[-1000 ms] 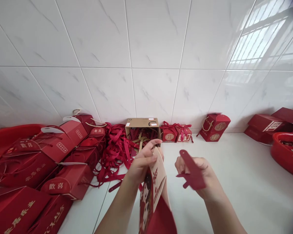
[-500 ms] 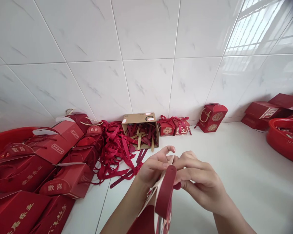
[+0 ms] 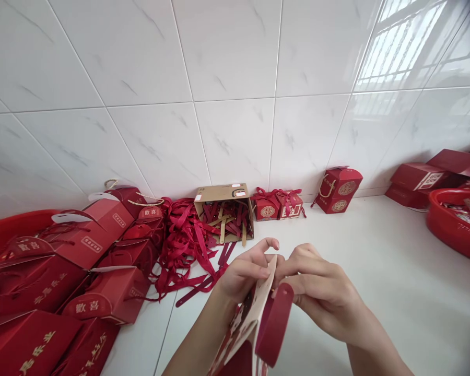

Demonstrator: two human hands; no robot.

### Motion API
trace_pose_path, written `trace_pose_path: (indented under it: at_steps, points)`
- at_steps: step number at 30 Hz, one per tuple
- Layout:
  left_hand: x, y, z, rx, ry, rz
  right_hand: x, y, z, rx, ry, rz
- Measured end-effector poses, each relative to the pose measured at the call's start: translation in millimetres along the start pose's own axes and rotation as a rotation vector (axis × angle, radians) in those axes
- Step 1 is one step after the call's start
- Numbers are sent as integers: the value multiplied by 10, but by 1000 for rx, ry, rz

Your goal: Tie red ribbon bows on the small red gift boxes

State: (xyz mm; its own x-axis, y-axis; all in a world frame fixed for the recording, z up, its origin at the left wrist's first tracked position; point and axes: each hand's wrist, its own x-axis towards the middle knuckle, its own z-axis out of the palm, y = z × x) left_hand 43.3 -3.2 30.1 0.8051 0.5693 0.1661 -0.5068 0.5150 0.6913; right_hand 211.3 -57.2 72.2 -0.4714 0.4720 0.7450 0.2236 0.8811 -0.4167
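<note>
On the far left sits a pile of red gift boxes [image 3: 82,261], some with white handles poking up. Next to them lies a messy heap of red ribbons [image 3: 184,240]. Behind the ribbons, by the tiled wall [image 3: 235,78], a small brown cardboard box [image 3: 223,209] lies on its side with red and gold strips spilling out of it.

Now look at the middle, close to you. Your left hand [image 3: 245,271] pinches the top edge of a flat paper bag [image 3: 254,313], which is pale inside with a red picture on it. The bag hangs down between your two hands, near the bottom of the view. Your right hand [image 3: 321,292] is closed on a red handle strip [image 3: 276,321], and its fingers press the strip's top end right against the bag's edge. Both grips are clamped tight, the left on the bag and the right on the strip.

It looks like you are fixing the handle onto the bag. The next move likely needs a careful push, so the strip's end goes through the bag's edge and stays. Keep the bag steady with your left hand while you do it.

Farther right, three small made-up boxes [image 3: 297,201] stand by the wall. At the far right sits a red basin [image 3: 454,224] on the white tabletop [image 3: 395,292], with more flat red boxes [image 3: 423,180] behind it.
</note>
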Motion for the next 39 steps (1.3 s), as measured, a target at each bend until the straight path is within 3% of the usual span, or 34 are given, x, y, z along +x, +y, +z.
trace_pose_path:
  at_steps: [7,14,25,32,39]
  points:
    - [10,-17,-28,71,-58,-44,-21,4,-43,-74,32,-47]
    - [-23,-22,24,107,-16,-48,-40,-1,-104,-73,-36,-60]
    - [-68,35,110,120,-46,-50,-107,-94,-154,-54,-116,-78]
    - [-56,16,121,130,-60,-73,-132,-203,-197,-40,-160,-18]
    - [-39,-38,160,66,-66,1,-163,-189,-137,-54,-28,-64]
